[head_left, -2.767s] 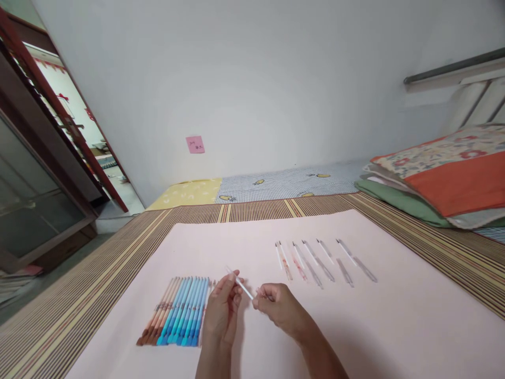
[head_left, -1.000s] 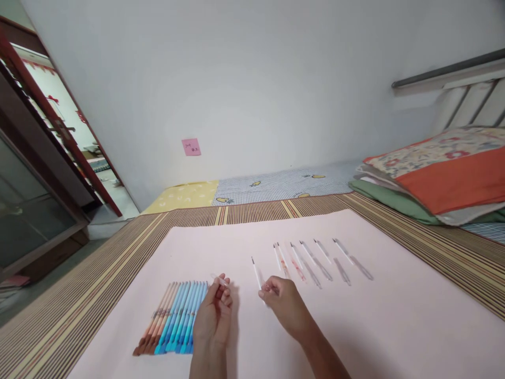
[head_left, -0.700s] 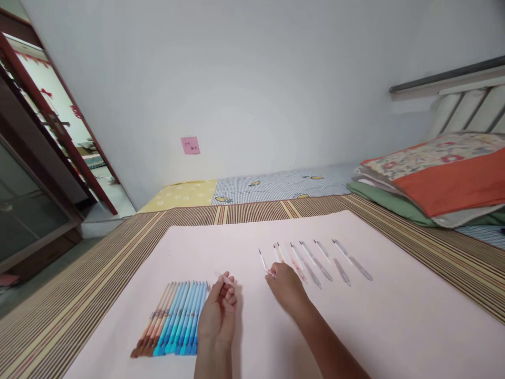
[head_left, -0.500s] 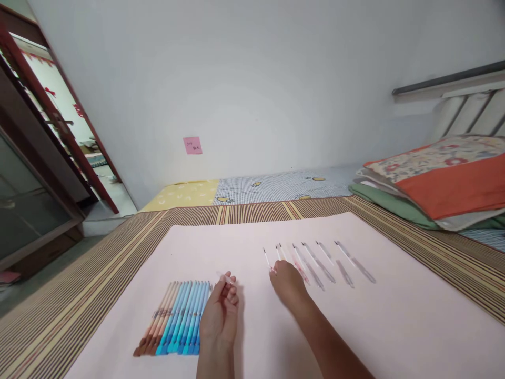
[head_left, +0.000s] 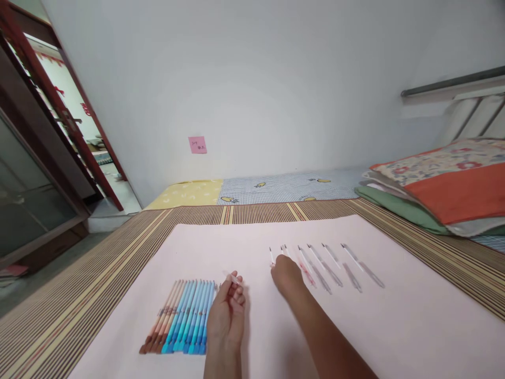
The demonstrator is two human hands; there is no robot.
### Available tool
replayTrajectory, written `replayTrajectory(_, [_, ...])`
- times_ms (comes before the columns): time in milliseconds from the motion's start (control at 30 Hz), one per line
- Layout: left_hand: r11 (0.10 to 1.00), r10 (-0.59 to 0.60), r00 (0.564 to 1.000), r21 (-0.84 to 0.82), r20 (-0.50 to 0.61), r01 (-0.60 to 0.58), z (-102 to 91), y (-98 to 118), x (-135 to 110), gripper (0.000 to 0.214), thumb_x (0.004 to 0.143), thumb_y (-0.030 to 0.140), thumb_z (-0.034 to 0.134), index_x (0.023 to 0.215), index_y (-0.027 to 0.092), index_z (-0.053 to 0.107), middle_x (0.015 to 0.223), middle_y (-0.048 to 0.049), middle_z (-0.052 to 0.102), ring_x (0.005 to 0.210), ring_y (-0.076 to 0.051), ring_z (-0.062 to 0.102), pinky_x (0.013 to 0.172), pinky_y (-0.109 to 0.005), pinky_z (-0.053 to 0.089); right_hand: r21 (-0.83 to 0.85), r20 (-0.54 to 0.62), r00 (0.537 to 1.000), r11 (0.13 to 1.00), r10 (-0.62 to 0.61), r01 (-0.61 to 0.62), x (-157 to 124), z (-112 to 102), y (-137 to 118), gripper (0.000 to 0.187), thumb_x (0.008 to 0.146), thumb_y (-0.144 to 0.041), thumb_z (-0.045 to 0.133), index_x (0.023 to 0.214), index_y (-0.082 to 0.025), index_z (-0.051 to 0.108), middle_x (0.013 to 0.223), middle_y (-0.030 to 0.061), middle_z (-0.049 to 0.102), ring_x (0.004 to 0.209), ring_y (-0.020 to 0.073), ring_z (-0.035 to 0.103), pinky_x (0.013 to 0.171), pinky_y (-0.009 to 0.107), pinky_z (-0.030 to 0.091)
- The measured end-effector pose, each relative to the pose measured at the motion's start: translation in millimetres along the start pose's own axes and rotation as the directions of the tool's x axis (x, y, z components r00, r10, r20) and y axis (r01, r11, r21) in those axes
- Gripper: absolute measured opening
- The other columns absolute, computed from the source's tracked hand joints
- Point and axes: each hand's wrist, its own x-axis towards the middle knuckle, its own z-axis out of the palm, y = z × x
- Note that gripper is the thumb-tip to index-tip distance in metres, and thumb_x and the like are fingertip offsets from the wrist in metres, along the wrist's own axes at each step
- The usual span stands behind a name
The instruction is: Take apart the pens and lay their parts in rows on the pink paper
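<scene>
Closest in, the left hand (head_left: 228, 316) rests on the pink paper sheet (head_left: 394, 326), palm turned up, fingers curled in, and there's a small clear pen piece (head_left: 235, 278) pinched at its fingertips, poking out to the right. Just left of that hand lies a tight row of pens (head_left: 181, 316), side by side, peach ones on the left running into blue ones on the right, the blue edge touching or nearly touching the wrist. Further out, the right hand (head_left: 287, 276) reaches forward, back of the hand up, fingers folded down over the near end of a white refill (head_left: 271, 256) that lies on the sheet; the fingertips are hidden, so I can't tell whether they grip it or only touch it. Just right of it runs a line of refills and clear barrels (head_left: 335, 260), laid out apart from one another. Under the sheet, a striped mat (head_left: 79, 295). Beyond that, a checked bedsheet (head_left: 284, 187), folded quilts (head_left: 445, 184) stacked at far right, and a pink sticky note (head_left: 197, 144) on the white wall.
</scene>
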Motion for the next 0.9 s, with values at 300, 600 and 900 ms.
replayTrajectory(300, [1.000,0.000,1.000,-0.001,0.006,0.000,-3.7,-2,3,0.012,0.090,0.006,0.056,0.087,0.006,0.067,0.072,-0.0066,0.066,0.049,-0.004,0.052,0.040,-0.012,0.040,0.012,0.005,1.000,1.000,-0.009,0.009,8,-1,-3,0.016,0.090,-0.020,0.055,0.087,-0.012,0.068,0.084,0.0161,0.071,0.080,0.0257,0.069,0.062,0.030,0.040])
replayTrajectory(600, [0.983,0.012,0.996,0.182,0.084,-0.028,-2.6,-7,1,0.006,0.083,0.013,0.067,0.084,0.008,0.071,0.071,-0.0069,0.067,0.050,-0.005,0.052,0.043,-0.013,0.040,0.275,-0.018,0.993,0.955,-0.114,0.115,-29,-40,3,0.030,0.095,-0.029,0.040,0.081,-0.017,0.063,0.076,0.0073,0.066,0.070,0.0167,0.061,0.060,0.025,0.037])
replayTrajectory(900, [0.643,-0.117,0.925,0.737,0.363,-0.208,-9.4,-48,-1,0.036,0.072,0.047,0.076,0.064,0.013,0.066,0.050,-0.0008,0.059,0.037,-0.006,0.038,0.040,-0.022,0.019,0.684,0.056,0.928,0.692,-0.368,0.233,-76,-47,5,0.028,0.079,-0.032,0.054,0.058,-0.022,0.038,0.056,-0.0068,0.043,0.057,0.0108,0.046,0.055,0.023,0.034])
